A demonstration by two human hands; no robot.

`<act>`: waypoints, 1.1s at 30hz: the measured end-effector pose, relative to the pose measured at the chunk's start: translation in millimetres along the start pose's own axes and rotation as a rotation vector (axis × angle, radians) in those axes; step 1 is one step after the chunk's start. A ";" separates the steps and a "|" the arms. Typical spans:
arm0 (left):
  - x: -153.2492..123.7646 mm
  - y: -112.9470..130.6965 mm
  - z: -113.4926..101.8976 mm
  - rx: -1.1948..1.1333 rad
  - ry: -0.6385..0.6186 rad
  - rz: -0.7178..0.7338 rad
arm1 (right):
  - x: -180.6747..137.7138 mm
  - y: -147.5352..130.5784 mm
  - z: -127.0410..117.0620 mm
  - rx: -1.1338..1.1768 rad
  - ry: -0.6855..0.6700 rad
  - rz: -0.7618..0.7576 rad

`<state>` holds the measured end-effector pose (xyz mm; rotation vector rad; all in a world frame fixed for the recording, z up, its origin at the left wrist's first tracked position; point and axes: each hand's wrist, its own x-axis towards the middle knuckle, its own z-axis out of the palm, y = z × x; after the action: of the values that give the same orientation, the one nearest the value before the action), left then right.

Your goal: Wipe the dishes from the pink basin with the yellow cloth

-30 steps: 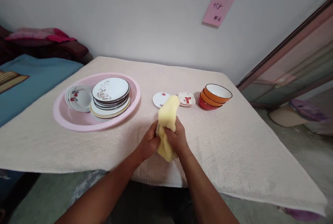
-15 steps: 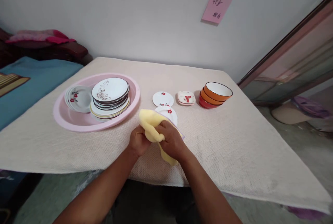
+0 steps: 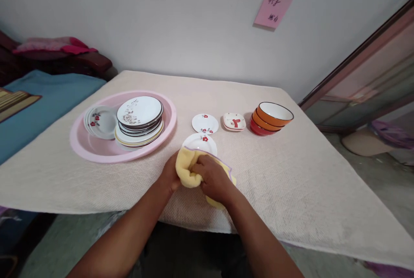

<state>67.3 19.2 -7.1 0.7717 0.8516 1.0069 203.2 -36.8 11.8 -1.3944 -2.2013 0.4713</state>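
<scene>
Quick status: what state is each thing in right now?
Yellow cloth: bunched in the right hand
Left hand: partly hidden by cloth
Near flowered plate: partly covered by cloth
Far flowered plate: lying flat
Square dishes: stacked, face up
Orange and red bowls: nested, openings up
Pink basin: holding dishes
Plate stack: face up
Flowered dishes in basin: tilted

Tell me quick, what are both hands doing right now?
Left hand: fingers hidden by the yellow cloth; can't tell.
Right hand: closed, holding that cloth.
</scene>
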 end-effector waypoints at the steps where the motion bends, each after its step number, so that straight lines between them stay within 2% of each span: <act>1: 1.5 0.7 0.0 -0.090 -0.026 -0.066 | -0.5 2.6 1.0 -0.016 0.024 0.035; 3: 3.7 2.4 -0.3 -0.250 -0.041 -0.153 | -1.3 10.0 2.2 -0.019 0.111 0.115; 7: 4.8 4.9 -2.6 -0.340 -0.037 -0.127 | -2.3 30.3 -0.5 0.108 0.339 0.311; 11: 5.5 4.9 -4.3 -0.376 -0.042 -0.123 | -3.1 45.5 -8.1 0.404 0.562 0.668; 13: 4.4 4.1 -2.2 -0.377 -0.018 -0.132 | -2.1 43.1 -9.0 0.572 0.641 0.753; 16: -1.9 0.9 5.7 -0.342 -0.039 -0.147 | 2.0 24.7 -1.6 0.581 0.632 0.620; 19: -11.7 -5.3 14.8 -0.272 -0.056 -0.085 | 6.9 3.7 11.0 0.334 0.480 0.346; 21: -16.9 -9.5 17.7 -0.232 -0.050 -0.045 | 8.9 -1.6 15.8 0.153 0.398 0.250; 24: -20.4 -12.2 16.1 -0.155 -0.070 -0.037 | 9.2 6.1 12.8 -0.069 0.396 0.306; 27: -20.2 -11.1 12.3 -0.076 -0.098 -0.004 | 6.7 22.5 2.7 -0.191 0.437 0.403; 30: -17.5 -7.6 9.5 -0.077 -0.063 0.029 | 1.1 39.2 -7.3 -0.209 0.489 0.484; 33: -12.1 -2.2 6.6 -0.152 0.030 0.056 | -6.8 53.4 -14.7 -0.086 0.602 0.616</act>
<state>70.5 6.2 -3.1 0.6551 0.7730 1.1220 253.5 -20.1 -5.7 -1.9486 -1.3139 0.1199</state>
